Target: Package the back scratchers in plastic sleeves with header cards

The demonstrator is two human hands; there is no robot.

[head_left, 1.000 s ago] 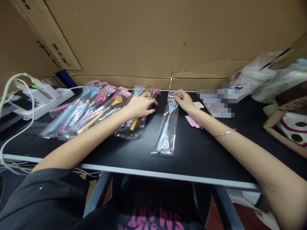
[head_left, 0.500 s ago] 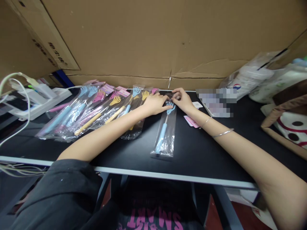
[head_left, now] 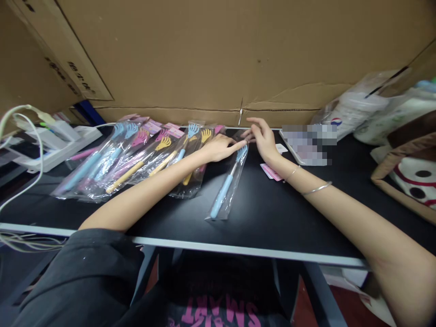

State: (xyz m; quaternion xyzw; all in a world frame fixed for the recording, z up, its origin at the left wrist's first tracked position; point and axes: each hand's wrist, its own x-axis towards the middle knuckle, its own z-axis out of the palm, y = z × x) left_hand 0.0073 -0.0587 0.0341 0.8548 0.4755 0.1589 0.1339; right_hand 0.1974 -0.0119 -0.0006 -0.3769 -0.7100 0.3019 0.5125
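A light blue back scratcher (head_left: 223,193) lies slantwise on the black table inside a clear plastic bag (head_left: 230,203), its claw end pointing away from me. My left hand (head_left: 220,147) is closed at the top of that bag, the thumb against the plastic beside the claw. Just right of the bag's top, my right hand (head_left: 264,138) is open with its fingers apart; the fingertips are close to the plastic. Pink cards (head_left: 271,172) and a white tag (head_left: 281,148) lie by my right wrist. Several bagged back scratchers (head_left: 126,175) in blue, pink and yellow are spread to the left.
A white power strip (head_left: 64,145) with plugs and cables stands at far left. On the right are a partly blurred phone-like slab (head_left: 299,150), a lidded cup in a plastic bag (head_left: 357,111) and a brown-trimmed bag (head_left: 384,175). Cardboard (head_left: 190,59) walls the back.
My right hand has loosened from the bag's top and its fingers have spread. The lower end of the bagged blue back scratcher has swung left.
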